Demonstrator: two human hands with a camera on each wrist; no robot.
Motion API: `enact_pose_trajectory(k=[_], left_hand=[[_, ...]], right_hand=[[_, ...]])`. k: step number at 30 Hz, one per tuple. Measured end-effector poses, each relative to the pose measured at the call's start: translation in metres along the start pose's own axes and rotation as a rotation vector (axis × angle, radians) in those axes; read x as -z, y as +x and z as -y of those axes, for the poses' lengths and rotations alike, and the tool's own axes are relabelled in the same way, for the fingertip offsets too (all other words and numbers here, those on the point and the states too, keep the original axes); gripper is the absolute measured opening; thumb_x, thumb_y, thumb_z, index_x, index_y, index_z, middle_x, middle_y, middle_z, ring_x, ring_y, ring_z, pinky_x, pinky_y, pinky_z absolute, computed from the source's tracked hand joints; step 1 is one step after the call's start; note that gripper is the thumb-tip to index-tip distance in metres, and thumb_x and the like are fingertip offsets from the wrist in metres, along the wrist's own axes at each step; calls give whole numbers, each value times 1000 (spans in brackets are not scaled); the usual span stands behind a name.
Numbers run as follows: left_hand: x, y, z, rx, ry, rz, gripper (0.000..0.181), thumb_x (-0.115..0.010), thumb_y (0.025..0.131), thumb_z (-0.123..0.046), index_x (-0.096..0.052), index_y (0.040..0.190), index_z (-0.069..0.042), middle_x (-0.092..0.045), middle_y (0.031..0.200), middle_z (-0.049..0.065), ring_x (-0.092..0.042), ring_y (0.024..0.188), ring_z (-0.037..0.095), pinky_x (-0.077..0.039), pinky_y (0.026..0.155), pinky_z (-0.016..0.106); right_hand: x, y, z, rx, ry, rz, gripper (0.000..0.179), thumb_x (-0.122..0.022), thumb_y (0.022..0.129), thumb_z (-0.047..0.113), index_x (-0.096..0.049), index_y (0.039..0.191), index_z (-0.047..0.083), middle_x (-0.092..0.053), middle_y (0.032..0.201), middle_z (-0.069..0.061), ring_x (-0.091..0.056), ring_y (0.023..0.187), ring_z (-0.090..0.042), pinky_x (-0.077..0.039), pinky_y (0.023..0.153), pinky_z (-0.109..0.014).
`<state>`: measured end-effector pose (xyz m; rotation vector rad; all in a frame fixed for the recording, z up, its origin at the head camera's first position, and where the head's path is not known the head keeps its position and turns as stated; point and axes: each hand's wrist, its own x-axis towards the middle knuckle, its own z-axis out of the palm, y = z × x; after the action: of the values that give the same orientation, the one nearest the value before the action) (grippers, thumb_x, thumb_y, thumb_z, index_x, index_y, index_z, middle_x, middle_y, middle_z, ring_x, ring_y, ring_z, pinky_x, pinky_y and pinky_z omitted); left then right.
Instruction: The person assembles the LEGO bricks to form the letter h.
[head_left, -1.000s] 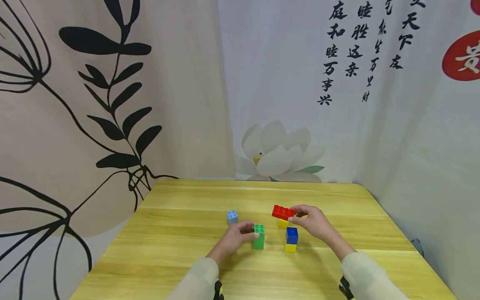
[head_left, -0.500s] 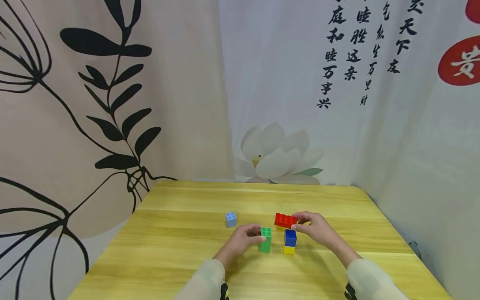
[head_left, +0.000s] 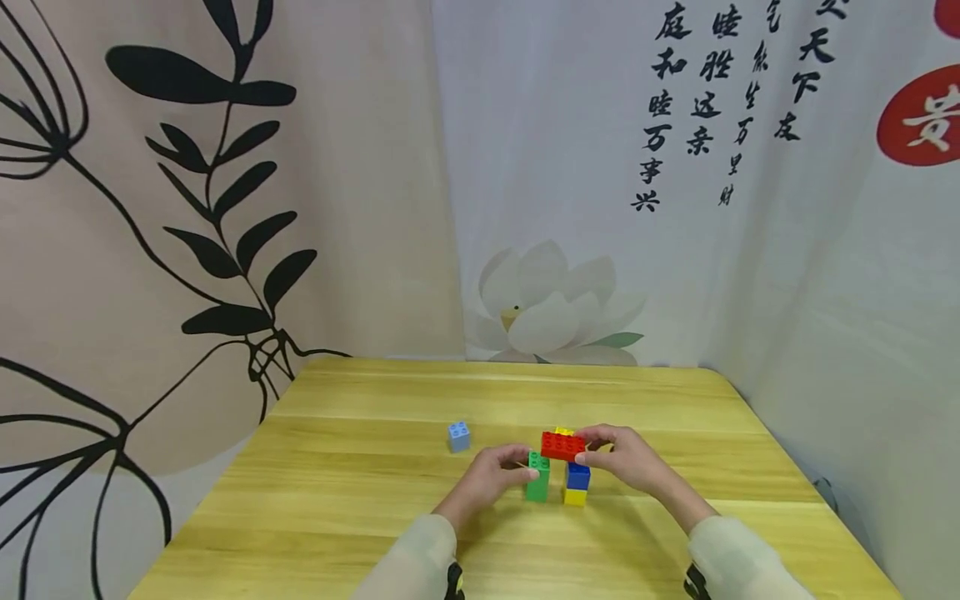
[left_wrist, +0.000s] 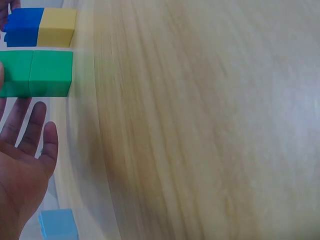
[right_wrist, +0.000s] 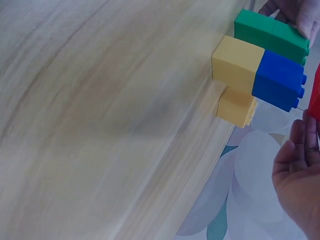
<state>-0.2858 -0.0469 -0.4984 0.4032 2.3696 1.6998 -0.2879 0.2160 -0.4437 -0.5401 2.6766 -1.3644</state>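
Note:
My left hand point(head_left: 489, 479) pinches the upper part of a green brick stack point(head_left: 537, 487), two bricks high, standing on the table. A long red brick point(head_left: 562, 447) is held at its right end by my right hand point(head_left: 628, 458). In the right wrist view, the red brick point(right_wrist: 315, 96) shows only at the edge, a little apart from the studs of a blue brick point(right_wrist: 280, 80). That blue brick sits on a yellow brick point(head_left: 575, 498), close to the right of the green stack. Behind them stands another yellow brick point(head_left: 564, 431), partly hidden by the red one.
A light blue brick point(head_left: 459, 437) stands by itself, farther back and to the left of the left hand. The wooden table point(head_left: 337, 500) reaches to a printed curtain point(head_left: 375, 208) at the back.
The left hand has moved the green stack right, nearer the blue and yellow stack. The right hand has brought the red brick down and forward, from before the rear yellow brick to above the blue one.

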Motion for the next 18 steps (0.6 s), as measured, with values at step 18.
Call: enact_pose_trajectory(k=[18], left_hand=[[-6, 2, -5, 11, 17, 4, 37, -75, 89, -35, -69, 122, -20, -67, 108, -7, -59, 99, 14, -50, 92, 40]], right_hand=[[-5, 2, -1, 29, 5, 62, 36, -75, 90, 24, -68, 119, 4, -66, 101, -3, -55, 92, -24, -49, 70, -35]])
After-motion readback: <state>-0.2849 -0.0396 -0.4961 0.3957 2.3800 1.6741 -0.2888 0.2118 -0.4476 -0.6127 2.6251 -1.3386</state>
